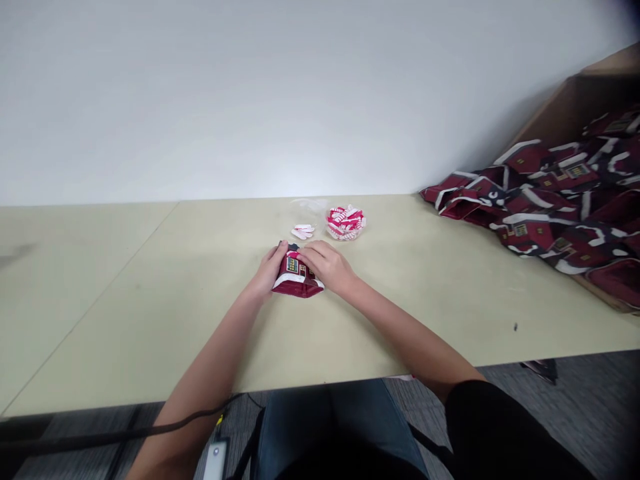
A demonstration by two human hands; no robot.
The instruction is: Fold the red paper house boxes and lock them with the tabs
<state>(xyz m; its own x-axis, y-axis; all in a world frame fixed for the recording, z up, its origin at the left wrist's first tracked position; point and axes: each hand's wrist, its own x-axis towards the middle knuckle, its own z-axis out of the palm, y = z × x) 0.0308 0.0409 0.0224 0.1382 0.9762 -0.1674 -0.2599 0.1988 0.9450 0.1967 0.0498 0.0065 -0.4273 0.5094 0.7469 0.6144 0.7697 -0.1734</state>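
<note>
A dark red house-shaped fabric piece (299, 285) with white trim and printed windows lies on the table in front of me, its open-looking dark red end towards me. Wrapped round its left side is my left hand (269, 272), thumb on top. My right hand (327, 265) grips the house from the right, its curled fingers over the upper part. A small pink strip (293, 255) shows on the house by the right fingertips. Whether the right fingers also pinch this strip is unclear.
Behind my hands are a clear bowl or bag of red-and-white striped pieces (346, 223), a small pile of pale strips (303, 231) and clear plastic (310, 205). At right, a cardboard box (570, 100) spills many similar fabric houses (535, 193). A black cable (195, 418) crosses my left forearm.
</note>
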